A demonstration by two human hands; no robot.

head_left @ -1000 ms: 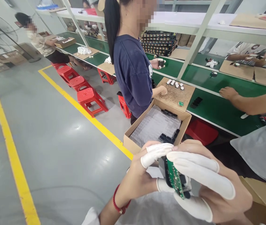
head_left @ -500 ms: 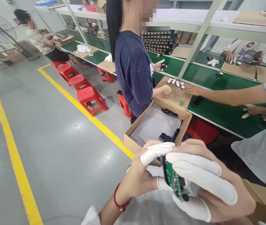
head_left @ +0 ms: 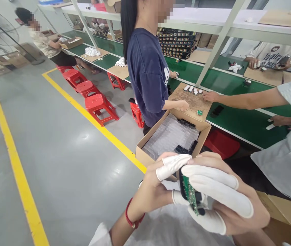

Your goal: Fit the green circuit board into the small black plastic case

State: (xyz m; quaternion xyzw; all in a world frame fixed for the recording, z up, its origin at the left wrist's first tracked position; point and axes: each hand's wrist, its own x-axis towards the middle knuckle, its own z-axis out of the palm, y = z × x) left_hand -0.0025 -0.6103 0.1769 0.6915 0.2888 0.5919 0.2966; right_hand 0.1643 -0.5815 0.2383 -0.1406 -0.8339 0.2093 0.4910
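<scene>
Both hands meet low in front of the person: the left hand [head_left: 155, 191] and right hand [head_left: 227, 201] (white cots on the fingertips) pinch a small green circuit board [head_left: 192, 197] between them, above a cardboard box [head_left: 171, 136].

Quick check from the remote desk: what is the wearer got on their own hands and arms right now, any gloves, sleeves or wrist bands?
No full gloves. The left hand and the right hand wear white rubber finger cots on several fingertips, with the rest bare. A red cord bracelet circles the left wrist. The forearm is bare; a white sleeve edge shows near the bottom of the picture.
</scene>
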